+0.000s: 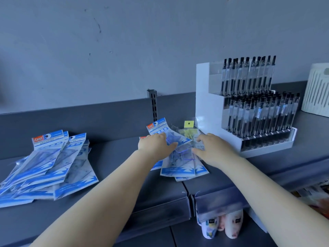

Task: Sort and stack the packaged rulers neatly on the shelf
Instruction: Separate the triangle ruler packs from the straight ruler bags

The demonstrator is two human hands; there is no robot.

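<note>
Both hands, left (156,143) and right (211,148), rest on the small ruler pile (179,163), grip unclear; the big pile (48,166) lies fanned, so stacking seems barely begun

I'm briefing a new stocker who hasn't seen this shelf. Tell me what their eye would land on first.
First, both hands at the shelf's middle: the left hand and right hand lie on a small pile of blue ruler packs. To the left sprawls a bigger, messy heap of ruler packs. On the right stands a white tiered pen display full of black pens.
</note>
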